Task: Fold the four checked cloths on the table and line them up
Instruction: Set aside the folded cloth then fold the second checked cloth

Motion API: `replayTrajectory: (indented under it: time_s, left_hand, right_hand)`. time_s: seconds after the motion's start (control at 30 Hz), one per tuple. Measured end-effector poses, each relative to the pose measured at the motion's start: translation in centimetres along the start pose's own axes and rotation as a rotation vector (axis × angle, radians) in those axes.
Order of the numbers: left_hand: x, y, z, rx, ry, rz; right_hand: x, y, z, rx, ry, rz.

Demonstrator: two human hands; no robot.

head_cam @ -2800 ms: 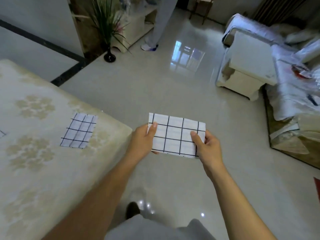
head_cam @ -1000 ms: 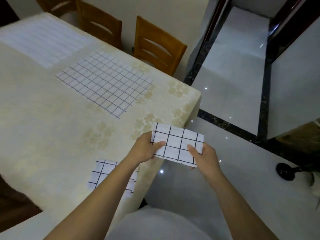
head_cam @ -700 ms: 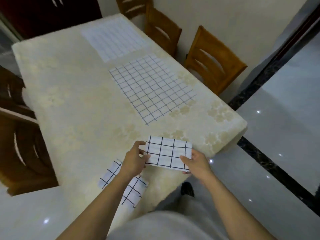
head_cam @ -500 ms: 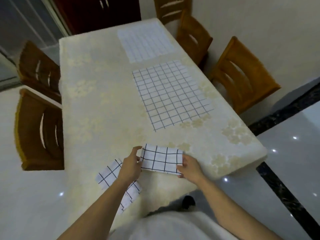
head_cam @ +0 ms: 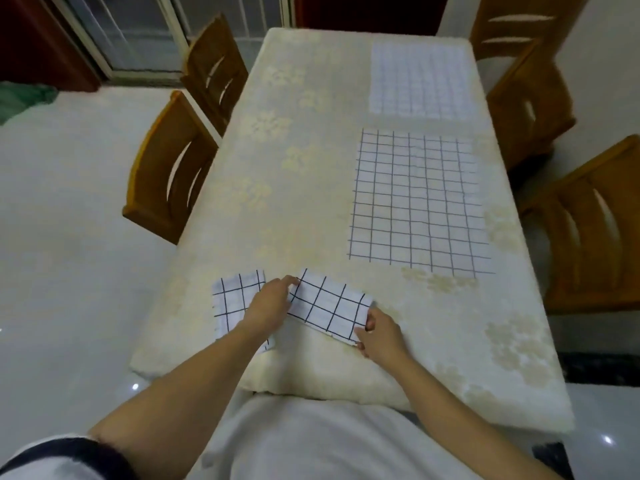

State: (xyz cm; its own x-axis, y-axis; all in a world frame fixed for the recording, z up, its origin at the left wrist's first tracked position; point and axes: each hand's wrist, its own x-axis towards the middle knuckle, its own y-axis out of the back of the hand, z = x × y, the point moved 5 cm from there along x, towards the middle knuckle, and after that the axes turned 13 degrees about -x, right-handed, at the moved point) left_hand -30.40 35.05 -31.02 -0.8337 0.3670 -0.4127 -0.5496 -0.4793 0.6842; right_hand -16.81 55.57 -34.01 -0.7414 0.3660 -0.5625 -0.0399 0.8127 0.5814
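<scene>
A folded white cloth with black checks (head_cam: 329, 308) lies tilted on the cream table (head_cam: 284, 188) near its front edge. My left hand (head_cam: 268, 304) pinches its left end and my right hand (head_cam: 379, 332) grips its lower right corner. Just left of it another folded checked cloth (head_cam: 233, 299) rests flat, partly under my left wrist. Further back on the right an unfolded checked cloth (head_cam: 417, 199) is spread out, and beyond it a paler, finer-checked cloth (head_cam: 419, 81) lies flat at the far end.
Wooden chairs stand along both sides: two on the left (head_cam: 173, 161), three on the right (head_cam: 588, 223). Glossy tiled floor (head_cam: 69, 237) surrounds the table. A glass door (head_cam: 138, 29) is at the back left.
The view swung from the floor and sofa round to the table. Both hands carried the folded cloth over the table and brought it down beside the first folded cloth.
</scene>
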Motion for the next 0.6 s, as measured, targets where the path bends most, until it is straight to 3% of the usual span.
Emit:
replayTrajectory:
  time_s: [0.27, 0.43, 0.53, 0.6]
  left_hand:
    - [1.1, 1.2, -0.9, 0.0, -0.05, -0.029]
    - [1.9, 1.8, -1.5, 0.029, -0.135, -0.072]
    - [2.3, 2.2, -0.5, 0.304, -0.343, 0.062]
    - [2.2, 1.3, 1.3, 0.352, -0.5, 0.016]
  right_hand:
    - [-0.2, -0.2, -0.9, -0.055, -0.047, 0.047]
    - [-1.7, -0.6, -0.9, -0.095, -0.195, 0.08]
    - [-2.5, 0.2, -2.6, -0.214, -0.184, 0.281]
    - [-2.5, 0.1, -5.1, -0.325, -0.022, 0.407]
